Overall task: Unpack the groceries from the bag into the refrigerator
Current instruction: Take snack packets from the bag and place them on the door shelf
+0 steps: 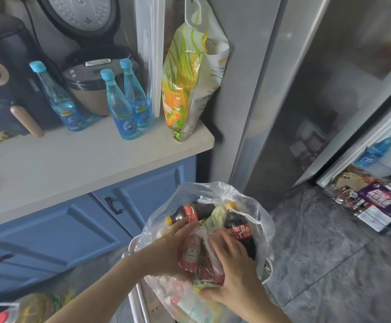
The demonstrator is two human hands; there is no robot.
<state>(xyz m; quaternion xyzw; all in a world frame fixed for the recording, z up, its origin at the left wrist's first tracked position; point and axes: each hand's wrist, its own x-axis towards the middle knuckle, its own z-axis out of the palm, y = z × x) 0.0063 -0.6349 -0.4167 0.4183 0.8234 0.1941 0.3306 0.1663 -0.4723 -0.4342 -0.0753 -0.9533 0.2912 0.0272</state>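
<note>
A clear plastic grocery bag (255, 201) sits open on a white stool at lower centre. Inside lie two cola bottles (191, 212) (239, 227) with yellow caps, some green leaves and a red packet in thin plastic (195, 255). My left hand (166, 248) and my right hand (234, 271) both grip that red packet, one on each side, inside the bag's mouth. The refrigerator (306, 94) stands at the right with its door open; the door shelf (373, 201) holds packets and a blue bottle.
A pale counter (85, 157) on blue cabinets runs along the left. It carries three blue-capped bottles (120, 106), a rice cooker (92, 85), a dark air fryer (6, 85) and a yellow-green rice sack (189, 85). Grey tile floor (329, 252) lies between bag and fridge.
</note>
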